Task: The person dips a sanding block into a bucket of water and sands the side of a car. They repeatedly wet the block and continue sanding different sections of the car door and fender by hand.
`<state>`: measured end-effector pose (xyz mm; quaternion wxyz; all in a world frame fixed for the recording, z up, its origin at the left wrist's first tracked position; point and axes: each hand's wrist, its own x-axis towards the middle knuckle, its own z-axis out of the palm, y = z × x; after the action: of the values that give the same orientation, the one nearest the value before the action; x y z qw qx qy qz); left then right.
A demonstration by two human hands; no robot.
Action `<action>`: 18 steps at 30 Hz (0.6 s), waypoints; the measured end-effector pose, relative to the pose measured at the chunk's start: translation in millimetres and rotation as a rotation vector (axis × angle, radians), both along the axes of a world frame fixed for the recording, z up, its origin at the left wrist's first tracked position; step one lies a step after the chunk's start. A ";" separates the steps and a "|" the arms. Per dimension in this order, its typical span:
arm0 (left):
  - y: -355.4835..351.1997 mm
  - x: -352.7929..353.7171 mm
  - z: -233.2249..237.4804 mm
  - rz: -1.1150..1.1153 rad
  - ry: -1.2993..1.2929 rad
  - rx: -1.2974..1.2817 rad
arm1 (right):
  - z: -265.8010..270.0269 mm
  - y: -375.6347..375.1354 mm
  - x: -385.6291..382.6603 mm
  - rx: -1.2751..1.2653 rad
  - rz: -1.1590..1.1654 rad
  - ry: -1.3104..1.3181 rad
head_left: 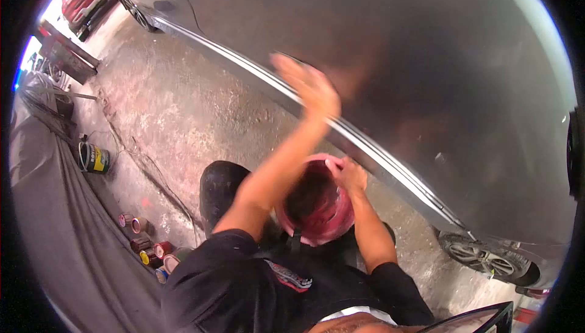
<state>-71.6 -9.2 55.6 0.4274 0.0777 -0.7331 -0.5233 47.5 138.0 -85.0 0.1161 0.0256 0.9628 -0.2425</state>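
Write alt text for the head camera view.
A person's right hand grips a pink bucket by its rim, while their left hand, blurred by motion, is at the side of a gray car. On the stained floor to the left are small cans and a dark bucket with a yellow label, near a gray cloth.

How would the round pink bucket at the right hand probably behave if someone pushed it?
The bucket looks like plastic, so it is probably fairly stiff. Its round wall suggests that it could roll on its side. The right hand grips only the rim, so a push might tip it.
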 end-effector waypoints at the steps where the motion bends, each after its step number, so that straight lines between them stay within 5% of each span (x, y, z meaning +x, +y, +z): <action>1: 49.4 26.6 -34.7 -0.041 0.050 -0.181 | -6.0 5.7 5.9 -0.033 0.027 0.032; 2: 96.0 60.2 -36.5 -0.238 0.137 -0.039 | -70.5 26.1 1.3 -0.319 0.236 0.449; 3: 117.3 76.8 -52.9 -0.205 0.149 -0.360 | -16.0 9.4 10.8 -0.124 0.057 0.331; 5: 136.3 86.6 -65.7 -0.246 0.139 -0.368 | -39.9 15.4 4.3 0.056 0.056 0.208; 7: 117.7 85.8 -73.1 -0.266 0.110 -0.582 | 20.0 11.9 14.1 -0.237 0.102 0.092; 8: 104.5 80.2 -83.2 -0.284 0.165 -0.661 | -24.8 14.7 1.5 0.083 0.264 0.785; 9: 91.1 77.9 -80.8 -0.308 0.201 -0.713 | -71.6 26.4 -11.8 0.074 0.274 0.798; 11: 79.0 79.6 -63.1 -0.319 0.094 -0.571 | -138.3 49.6 -20.7 -0.138 0.311 0.503; 12: 77.3 78.0 -56.0 -0.302 0.109 -0.467 | -104.2 37.5 -13.2 -0.250 0.180 0.336; 13: 78.9 76.1 -49.8 -0.257 0.092 -0.388 | -27.4 28.5 2.0 -0.080 0.182 0.016; 15: 76.6 62.5 -51.6 -0.171 -0.018 -0.168 | -4.3 17.9 6.7 -0.021 0.035 -0.070; 17: 63.7 42.8 -50.5 -0.177 0.097 0.355 | -4.1 22.2 4.9 -0.017 0.080 -0.058; 18: 39.6 46.3 -43.4 -0.232 -0.213 0.592 | 2.3 22.4 3.4 -0.045 0.090 -0.086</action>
<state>-25.4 30.4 12.2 0.2450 0.1687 -0.5937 -0.7477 50.9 160.4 -82.7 0.1686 -0.0102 0.9515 -0.2571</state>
